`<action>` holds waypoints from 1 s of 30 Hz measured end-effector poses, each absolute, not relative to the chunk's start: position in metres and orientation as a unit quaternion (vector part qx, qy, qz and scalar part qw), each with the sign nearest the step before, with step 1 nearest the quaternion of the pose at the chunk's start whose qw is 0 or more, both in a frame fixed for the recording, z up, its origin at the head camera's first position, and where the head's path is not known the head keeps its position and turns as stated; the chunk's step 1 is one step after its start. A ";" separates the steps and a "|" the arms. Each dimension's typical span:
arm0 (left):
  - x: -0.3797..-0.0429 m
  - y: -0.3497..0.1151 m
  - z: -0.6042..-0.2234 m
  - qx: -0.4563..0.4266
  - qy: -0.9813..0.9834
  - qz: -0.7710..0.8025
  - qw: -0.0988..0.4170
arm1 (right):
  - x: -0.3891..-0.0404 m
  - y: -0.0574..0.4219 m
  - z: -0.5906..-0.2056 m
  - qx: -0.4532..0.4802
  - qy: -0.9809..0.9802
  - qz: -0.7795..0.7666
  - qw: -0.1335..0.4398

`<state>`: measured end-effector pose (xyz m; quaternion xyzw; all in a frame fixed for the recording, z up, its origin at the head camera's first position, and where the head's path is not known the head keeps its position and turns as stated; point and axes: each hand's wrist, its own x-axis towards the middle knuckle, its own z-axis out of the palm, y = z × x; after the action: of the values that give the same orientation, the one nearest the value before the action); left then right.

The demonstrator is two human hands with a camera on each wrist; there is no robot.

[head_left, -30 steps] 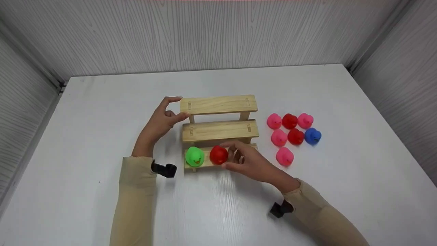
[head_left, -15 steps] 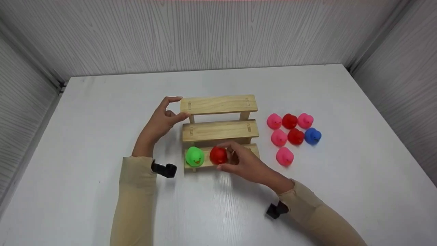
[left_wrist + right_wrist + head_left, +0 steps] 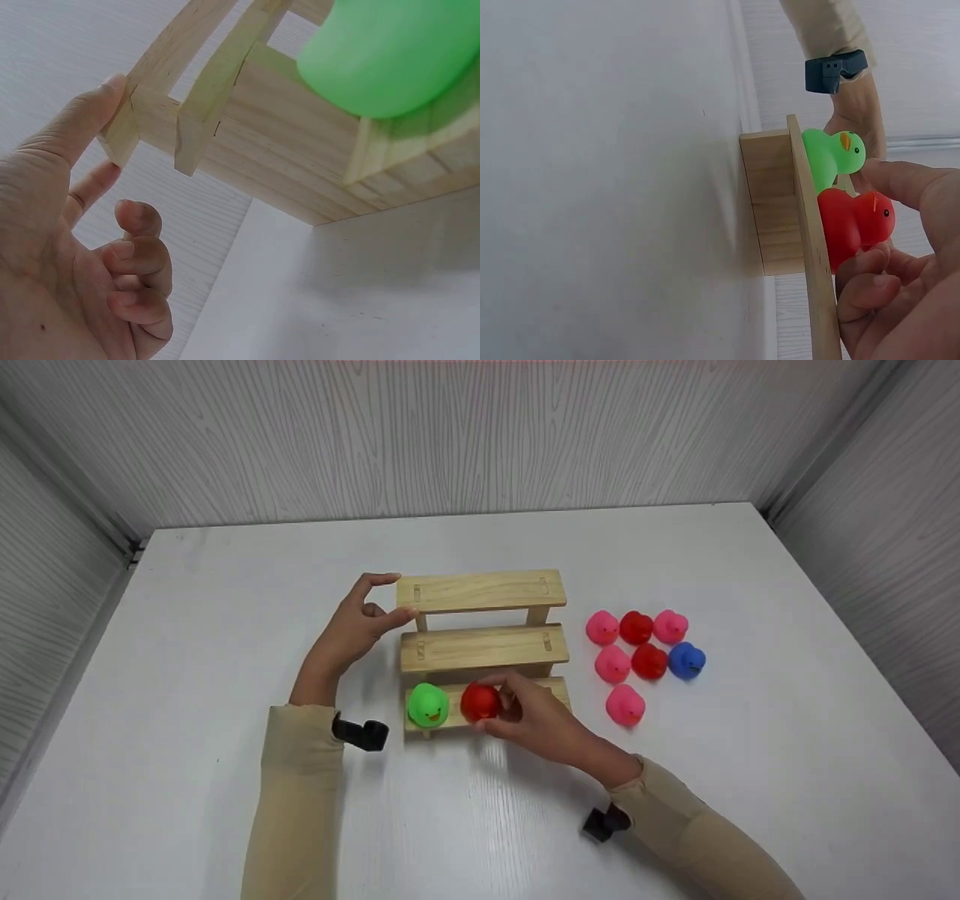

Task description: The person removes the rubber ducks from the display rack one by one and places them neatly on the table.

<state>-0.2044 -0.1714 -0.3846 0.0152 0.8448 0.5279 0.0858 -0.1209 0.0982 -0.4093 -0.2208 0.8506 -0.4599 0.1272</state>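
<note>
A three-tier wooden stand rises in steps on the table. My left hand pinches the left end of its top board between thumb and index finger, the other fingers curled; the left wrist view shows the thumb against the board's end. On the lowest board a green rubber duck sits at the left. Right of it stands a red rubber duck, upright on the same board. My right hand holds that red duck, index finger behind and thumb in front. Part of its right side is hidden by the fingers.
Right of the stand, several more ducks sit close together on the white table: pink ones, two red ones and a blue one. Grey wood-grain panels surround the table at the back and sides.
My right hand has shifted slightly left, bringing its fingers further round the red duck. That duck has turned a little, so its beak shows more toward the front. The left hand stays put.
</note>
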 end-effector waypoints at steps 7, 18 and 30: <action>-0.204 -0.171 -0.384 0.013 0.846 0.525 0.088 | -0.121 0.097 -0.411 -0.200 0.862 -0.447 0.133; -0.205 -0.171 -0.384 0.015 0.845 0.528 0.088 | -0.120 0.096 -0.411 -0.191 0.866 -0.444 0.128; -0.203 -0.171 -0.382 0.020 0.841 0.534 0.087 | -0.123 0.110 -0.413 -0.202 0.857 -0.462 0.110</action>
<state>-0.2033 -0.1709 -0.3823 0.0199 0.8410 0.5336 0.0869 -0.1228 0.1103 -0.4127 -0.2017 0.8567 -0.4619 0.1100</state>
